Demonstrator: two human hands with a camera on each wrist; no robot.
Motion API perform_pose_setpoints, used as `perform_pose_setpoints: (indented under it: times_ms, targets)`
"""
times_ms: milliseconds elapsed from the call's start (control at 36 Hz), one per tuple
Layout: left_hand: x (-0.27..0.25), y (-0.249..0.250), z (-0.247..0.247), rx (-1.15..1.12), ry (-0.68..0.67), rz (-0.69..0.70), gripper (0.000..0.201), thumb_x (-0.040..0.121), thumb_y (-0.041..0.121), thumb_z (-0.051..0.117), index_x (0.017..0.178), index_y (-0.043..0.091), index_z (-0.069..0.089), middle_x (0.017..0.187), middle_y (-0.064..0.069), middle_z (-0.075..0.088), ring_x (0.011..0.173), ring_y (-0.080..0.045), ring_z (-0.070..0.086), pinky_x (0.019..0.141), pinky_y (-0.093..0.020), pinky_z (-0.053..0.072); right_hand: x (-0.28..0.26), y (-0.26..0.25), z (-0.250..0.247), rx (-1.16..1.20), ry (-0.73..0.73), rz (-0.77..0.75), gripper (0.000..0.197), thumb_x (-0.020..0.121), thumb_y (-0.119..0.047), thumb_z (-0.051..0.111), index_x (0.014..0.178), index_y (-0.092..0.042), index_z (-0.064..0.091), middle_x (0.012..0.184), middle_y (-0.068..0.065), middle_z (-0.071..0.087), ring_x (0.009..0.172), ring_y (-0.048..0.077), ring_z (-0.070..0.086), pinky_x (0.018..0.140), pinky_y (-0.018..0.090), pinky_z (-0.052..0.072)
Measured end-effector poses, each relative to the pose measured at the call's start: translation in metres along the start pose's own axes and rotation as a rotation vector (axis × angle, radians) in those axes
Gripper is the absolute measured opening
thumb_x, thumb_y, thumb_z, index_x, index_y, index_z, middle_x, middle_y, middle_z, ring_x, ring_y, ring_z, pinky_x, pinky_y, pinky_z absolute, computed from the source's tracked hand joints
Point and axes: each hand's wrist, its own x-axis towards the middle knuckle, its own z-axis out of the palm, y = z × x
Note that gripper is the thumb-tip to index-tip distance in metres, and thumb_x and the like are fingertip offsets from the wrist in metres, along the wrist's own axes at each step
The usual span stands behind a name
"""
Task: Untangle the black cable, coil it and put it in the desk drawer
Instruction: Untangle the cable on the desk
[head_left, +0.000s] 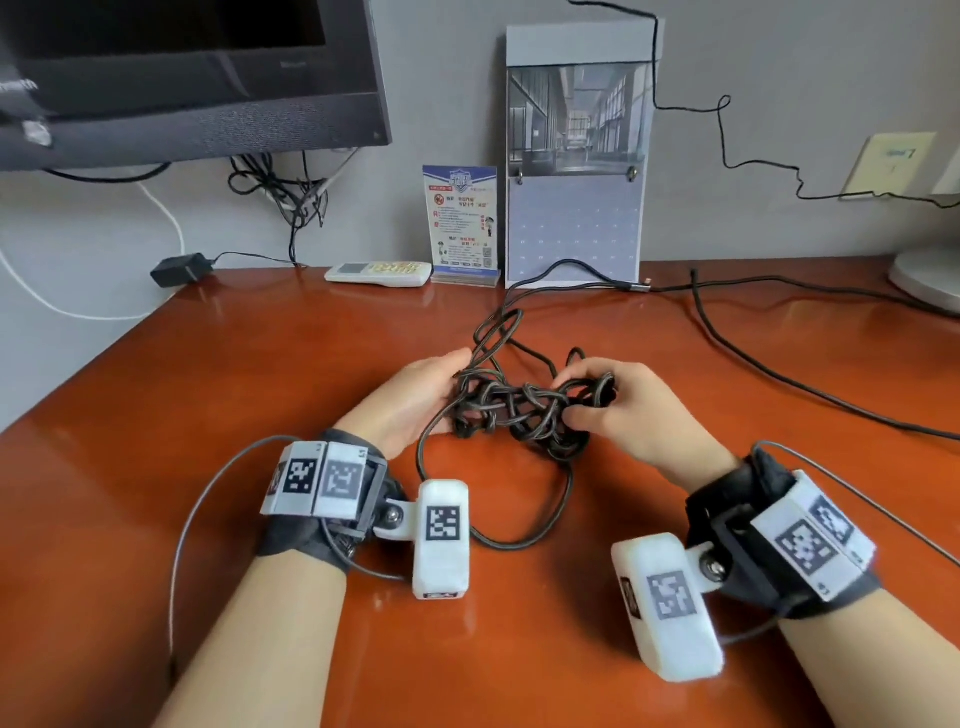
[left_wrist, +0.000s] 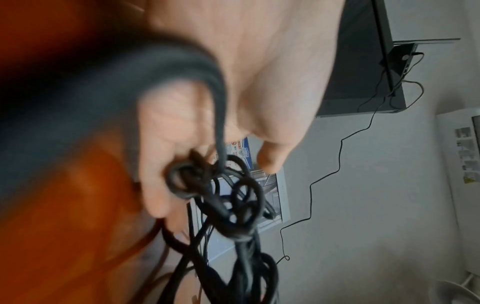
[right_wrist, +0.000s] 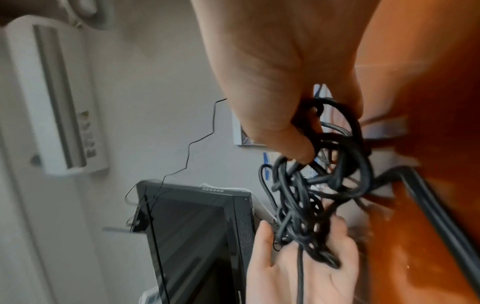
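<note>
**A:** What's the room like from where you sit?

**B:** I'm looking down on a glossy reddish-brown surface (head_left: 260, 389) pushed against a grey wall. A dark monitor (head_left: 197, 78) hangs at the upper left with a bundle of wires under it. Along the back edge sit a black power adapter (head_left: 179, 269), a white remote (head_left: 379, 274), a small printed card (head_left: 461, 221) in a clear stand and a wall calendar (head_left: 576, 156) with a hallway photo. A thin wire (head_left: 722, 130) zigzags across the wall to the right.

**A:** And the hands?

**B:** The black cable (head_left: 524, 408) is a knotted clump held just above the middle of the surface, between both hands. My left hand (head_left: 410, 405) lies palm-up beneath its left end, fingers loosely curved, cradling rather than clamping; that grip is relaxed. My right hand (head_left: 618, 405) has its grip closed on the right end, thumb and fingers pinching loops of the tangle. A loose loop trails down toward me, and another strand runs back to a plug near the calendar.

**A:** Any writing you can read?

**B:** The card has a blue header and red and black print, too small to read. The wrist units carry black-and-white square code markers. The monitor's lettering is blurred.
</note>
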Motion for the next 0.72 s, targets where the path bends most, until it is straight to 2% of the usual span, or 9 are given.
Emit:
perform_pose_setpoints:
  times_ms: [56, 139, 222, 306, 389, 500, 583, 667, 722]
  targets:
    - [-0.004, 0.002, 0.004, -0.137, -0.08, 0.009, 0.033, 0.102, 0.037, 0.035, 0.102, 0.016, 0.06, 0.098, -0.011, 0.069, 0.092, -0.024, 0.066, 0.086, -0.035, 0.052, 0.002, 0.008, -0.001, 0.123, 0.067, 0.022, 0.032, 0.075, 0.009, 0.068, 0.079, -0.023, 0.066, 0.076, -0.008, 0.066, 0.069, 0.003, 0.06, 0.073, 0.016, 0.046]
    - [-0.003, 0.003, 0.006, -0.27, -0.083, 0.038, 0.027, 0.099, 0.037, 0.041, 0.103, 0.017, 0.059, 0.098, -0.011, 0.07, 0.081, -0.026, 0.07, 0.075, -0.034, 0.058, 0.003, 0.016, -0.001, 0.291, 0.138, 0.065, 0.031, 0.078, 0.011, 0.065, 0.079, -0.02, 0.066, 0.075, -0.003, 0.066, 0.068, 0.01, 0.061, 0.066, 0.022, 0.049]
    - [-0.002, 0.001, 0.002, -0.119, -0.063, 0.014, 0.026, 0.097, 0.026, 0.05, 0.109, 0.006, 0.062, 0.107, -0.014, 0.069, 0.059, -0.014, 0.065, 0.056, -0.025, 0.056, 0.005, 0.019, -0.001, 0.389, 0.206, 0.089, 0.032, 0.078, 0.014, 0.063, 0.08, -0.018, 0.065, 0.08, 0.003, 0.065, 0.066, 0.012, 0.062, 0.056, 0.019, 0.051]
    - [-0.003, 0.0, 0.0, 0.0, -0.046, -0.026, 0.023, 0.098, 0.018, 0.049, 0.107, -0.001, 0.059, 0.095, -0.015, 0.071, 0.042, -0.007, 0.046, 0.043, -0.019, 0.043, 0.005, 0.021, -0.003, 0.418, 0.25, 0.083, 0.035, 0.077, 0.017, 0.062, 0.079, -0.018, 0.065, 0.08, 0.002, 0.065, 0.06, 0.003, 0.062, 0.054, 0.014, 0.05]
    - [-0.002, 0.001, -0.001, 0.108, 0.091, 0.021, 0.019, 0.098, 0.017, 0.049, 0.101, -0.001, 0.057, 0.08, -0.012, 0.07, 0.036, -0.004, 0.031, 0.038, -0.016, 0.027, 0.005, 0.019, -0.002, 0.465, 0.246, 0.092, 0.033, 0.077, 0.018, 0.06, 0.082, -0.015, 0.065, 0.08, 0.002, 0.064, 0.057, 0.002, 0.061, 0.051, 0.015, 0.05]
    - [0.0, 0.0, -0.01, 0.195, 0.21, 0.1, 0.017, 0.092, 0.016, 0.059, 0.095, 0.001, 0.066, 0.06, 0.001, 0.051, 0.036, -0.004, 0.027, 0.036, -0.015, 0.02, 0.005, 0.016, -0.003, 0.474, 0.299, 0.1, 0.032, 0.077, 0.019, 0.059, 0.088, -0.011, 0.065, 0.079, 0.0, 0.063, 0.053, -0.004, 0.06, 0.047, 0.012, 0.048]
    - [-0.001, 0.0, -0.016, 0.122, 0.214, 0.119, 0.014, 0.094, 0.017, 0.057, 0.094, 0.006, 0.066, 0.049, 0.009, 0.038, 0.038, -0.003, 0.025, 0.038, -0.017, 0.018, 0.003, 0.014, -0.007, 0.378, 0.271, 0.0, 0.034, 0.078, 0.018, 0.06, 0.085, -0.016, 0.063, 0.082, 0.001, 0.061, 0.055, -0.008, 0.059, 0.051, 0.007, 0.046]
    - [-0.002, 0.001, -0.018, 0.048, 0.293, 0.173, 0.014, 0.094, 0.018, 0.057, 0.093, 0.009, 0.067, 0.049, 0.011, 0.035, 0.042, -0.004, 0.025, 0.04, -0.017, 0.018, 0.0, 0.01, -0.012, 0.102, 0.213, -0.222, 0.043, 0.077, 0.016, 0.062, 0.084, -0.027, 0.062, 0.082, -0.003, 0.06, 0.068, -0.005, 0.057, 0.067, 0.004, 0.041]
    - [-0.004, 0.004, -0.016, 0.027, 0.37, 0.235, 0.013, 0.093, 0.018, 0.058, 0.093, 0.01, 0.068, 0.059, 0.013, 0.033, 0.049, -0.008, 0.023, 0.04, -0.014, 0.031, 0.0, 0.01, -0.015, 0.014, 0.186, -0.324, 0.049, 0.076, 0.016, 0.063, 0.083, -0.033, 0.061, 0.084, -0.003, 0.059, 0.074, 0.001, 0.054, 0.072, 0.007, 0.039]
